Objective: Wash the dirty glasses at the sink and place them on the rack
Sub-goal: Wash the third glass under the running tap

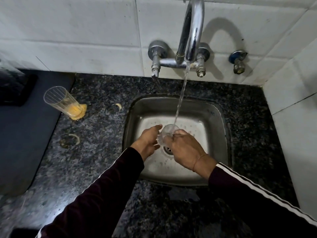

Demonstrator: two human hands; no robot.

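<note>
A clear glass [167, 133] is held upright over the steel sink [216, 121], and the tap's stream falls into its mouth. My right hand [185, 150] is wrapped around the glass from the right. At the glass's left side is my left hand [148, 141], fingers spread and touching it. A second, ribbed glass [62, 102] with yellow residue at the bottom stands on the dark granite counter [96, 152] to the left, in a small yellow puddle.
The chrome tap [190, 36] runs from the tiled wall above the sink. A dark mat [22, 134] covers the counter's left part, with a black object [13, 88] at its back. Yellowish ring stains [72, 140] mark the counter. A white tiled wall [295, 117] closes the right side.
</note>
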